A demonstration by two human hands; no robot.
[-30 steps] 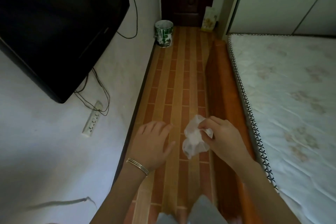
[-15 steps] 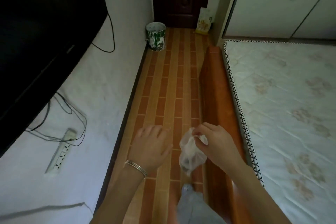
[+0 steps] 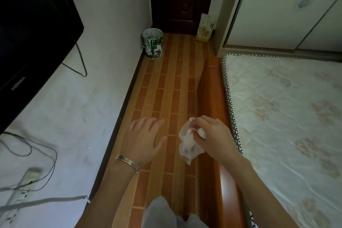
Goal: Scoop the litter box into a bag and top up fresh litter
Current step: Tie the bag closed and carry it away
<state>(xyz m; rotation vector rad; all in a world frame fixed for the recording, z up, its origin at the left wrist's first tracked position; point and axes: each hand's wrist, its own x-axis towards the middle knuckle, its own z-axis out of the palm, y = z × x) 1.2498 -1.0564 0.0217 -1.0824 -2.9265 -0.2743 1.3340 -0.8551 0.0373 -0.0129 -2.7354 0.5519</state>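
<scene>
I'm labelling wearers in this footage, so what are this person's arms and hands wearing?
Both forearms are bare, with no sleeves in view and no gloves. The left hand has a stack of thin silver-coloured bangles at its wrist. The right hand shows no ring, watch or band on the side that faces the camera.

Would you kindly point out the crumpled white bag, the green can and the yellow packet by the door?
crumpled white bag (image 3: 188,145): head view, its hanging lower body.
green can (image 3: 152,49): head view, its front wall.
yellow packet (image 3: 205,28): head view, its printed front face.
</scene>
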